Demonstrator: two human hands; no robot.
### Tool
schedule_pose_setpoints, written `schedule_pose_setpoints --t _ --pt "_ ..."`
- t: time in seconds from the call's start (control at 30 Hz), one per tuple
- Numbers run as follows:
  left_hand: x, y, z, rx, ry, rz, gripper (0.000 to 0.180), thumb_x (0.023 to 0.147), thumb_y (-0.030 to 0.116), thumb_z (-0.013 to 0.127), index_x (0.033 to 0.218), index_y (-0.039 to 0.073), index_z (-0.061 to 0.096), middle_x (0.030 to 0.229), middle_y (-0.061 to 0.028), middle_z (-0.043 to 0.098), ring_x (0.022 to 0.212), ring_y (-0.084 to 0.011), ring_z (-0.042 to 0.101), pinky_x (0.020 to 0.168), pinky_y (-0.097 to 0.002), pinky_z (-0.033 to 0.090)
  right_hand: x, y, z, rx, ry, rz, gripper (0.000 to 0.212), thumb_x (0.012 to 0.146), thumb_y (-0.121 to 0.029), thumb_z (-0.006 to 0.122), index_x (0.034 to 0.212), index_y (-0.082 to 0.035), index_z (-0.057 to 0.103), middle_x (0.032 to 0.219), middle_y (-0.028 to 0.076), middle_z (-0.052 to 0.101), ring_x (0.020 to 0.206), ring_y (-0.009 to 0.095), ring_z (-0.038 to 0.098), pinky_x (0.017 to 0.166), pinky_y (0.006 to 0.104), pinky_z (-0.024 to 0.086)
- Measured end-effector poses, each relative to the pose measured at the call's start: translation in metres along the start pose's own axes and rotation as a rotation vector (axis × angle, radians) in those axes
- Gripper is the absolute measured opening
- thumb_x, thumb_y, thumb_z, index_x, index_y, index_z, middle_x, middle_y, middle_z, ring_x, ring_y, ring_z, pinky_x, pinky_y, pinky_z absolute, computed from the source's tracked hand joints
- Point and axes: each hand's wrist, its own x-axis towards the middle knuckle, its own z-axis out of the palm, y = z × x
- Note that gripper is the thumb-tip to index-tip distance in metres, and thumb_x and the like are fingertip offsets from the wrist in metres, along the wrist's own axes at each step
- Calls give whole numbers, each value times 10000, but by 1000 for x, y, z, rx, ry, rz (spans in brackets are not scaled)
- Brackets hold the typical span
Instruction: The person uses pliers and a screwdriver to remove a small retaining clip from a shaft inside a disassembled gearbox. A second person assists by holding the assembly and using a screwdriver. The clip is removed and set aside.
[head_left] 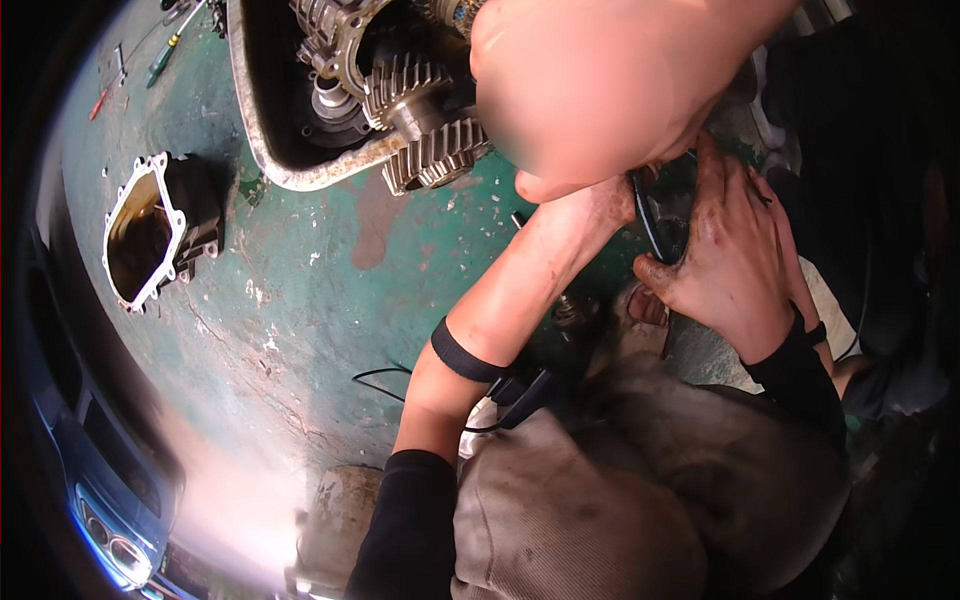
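Observation:
My left forearm, with a black band (462, 352) round it, reaches up from the lower edge to the wrist (610, 205). Beyond that, a person's blurred head and shoulder (620, 80) cover my left hand and its fingers. My right hand (728, 262) bends over a dark rounded part, thumb on the near left side and fingers on the far side. What exactly it grips is mostly hidden. A dark curved, hose-like piece (648, 218) runs between my left wrist and right thumb. Behind my right hand shows another person's forearm (795, 260).
Helical gears (440, 155) lean over the rim of a deep metal tray (290, 180) holding more gearbox parts. An open cast housing (180, 215) lies on the green floor at left. Screwdrivers (160, 65) lie far left; a blue car (110, 500) stands lower left.

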Motion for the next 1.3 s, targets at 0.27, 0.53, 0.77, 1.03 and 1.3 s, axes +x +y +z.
schedule_pose_setpoints --t 0.27,0.53,0.77,1.03,1.3 --pt "4 5 9 -34 49 -97 223 922 101 521 730 116 410 606 38 354 512 -87 368 608 -247 474 -4 9 15 256 95 25 997 545 -241 818 1366 79 353 1178 269 482 1014 423 566 885 443 480" --pt "-5 4 27 -21 143 -66 221 932 116 504 726 122 423 586 37 353 502 -100 369 588 -261 467 -3 10 21 302 121 14 1013 525 -216 816 1371 82 346 1191 271 481 1052 440 542 926 452 459" --pt "-14 2 48 122 210 17 255 900 82 512 692 129 372 587 31 335 501 -93 332 529 -236 386 -2 12 21 246 140 -23 997 541 -237 816 1360 93 352 1155 259 495 1027 415 563 880 443 482" --pt "-17 -1 51 47 206 19 216 898 95 529 716 118 414 622 24 373 534 -97 366 516 -224 368 -1 13 21 257 94 13 989 545 -225 799 1365 91 346 1173 271 496 1039 426 559 895 453 471" --pt "-16 1 51 16 178 33 179 901 154 558 747 110 478 693 9 455 578 -102 440 511 -239 387 -2 13 26 148 160 -45 983 565 -251 816 1365 77 348 1166 262 493 986 418 590 839 431 513"
